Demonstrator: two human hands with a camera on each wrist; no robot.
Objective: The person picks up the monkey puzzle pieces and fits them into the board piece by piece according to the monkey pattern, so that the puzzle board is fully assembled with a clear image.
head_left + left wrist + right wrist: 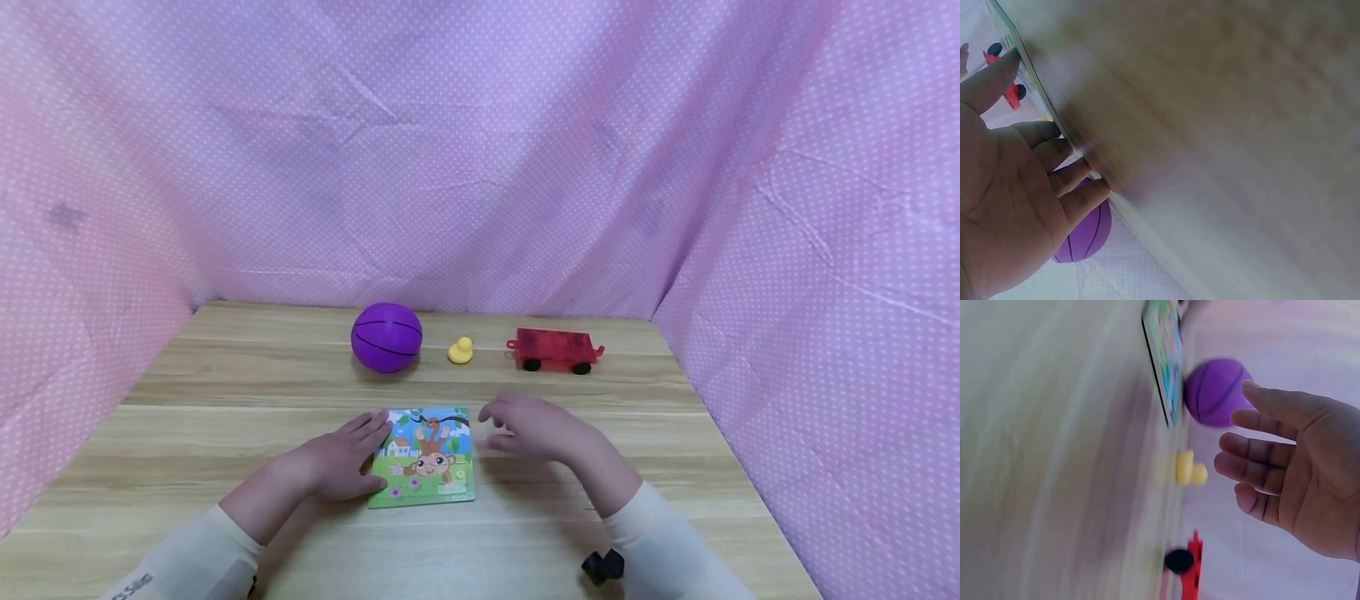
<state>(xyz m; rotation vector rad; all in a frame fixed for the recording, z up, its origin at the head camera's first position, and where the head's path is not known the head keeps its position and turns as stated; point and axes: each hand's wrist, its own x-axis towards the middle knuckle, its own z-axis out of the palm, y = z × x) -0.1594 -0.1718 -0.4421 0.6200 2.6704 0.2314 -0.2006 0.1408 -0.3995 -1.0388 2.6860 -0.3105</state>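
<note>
2 hands over the near part of the desk [225, 392], both in pale sleeves. Left hand [341, 462] lying flat with straight, relaxed fingers, resting on the left edge of the monkey puzzle board [427, 458], fingertips at about 10 o'clock of the board. From the left wrist view, same left hand [1016, 181] spread with palm showing, fingers along the board's edge, nothing gripped. Right hand [528, 427] held just beside the board at its 2 o'clock corner, fingers loosely spread and slightly bent, holding nothing; contact with the board or the desk not clear from the head view. In the right wrist view, right hand [1294, 475] wide, lifted off the desk surface, fingers apart.

Puzzle board flat on the desk, between the 2 hands, picture side up, seen edge-on in the right wrist view [1163, 350].

Farther back, 3 toys in a row well apart from the hands. At 11 o'clock of the board, purple ball [386, 337]. At 12 o'clock, small yellow duck [461, 351]. At 1 o'clock, red toy wagon [555, 348] with black wheels.

Beyond and on both sides, pink dotted cloth [480, 150] hung as walls around the desk.
</note>
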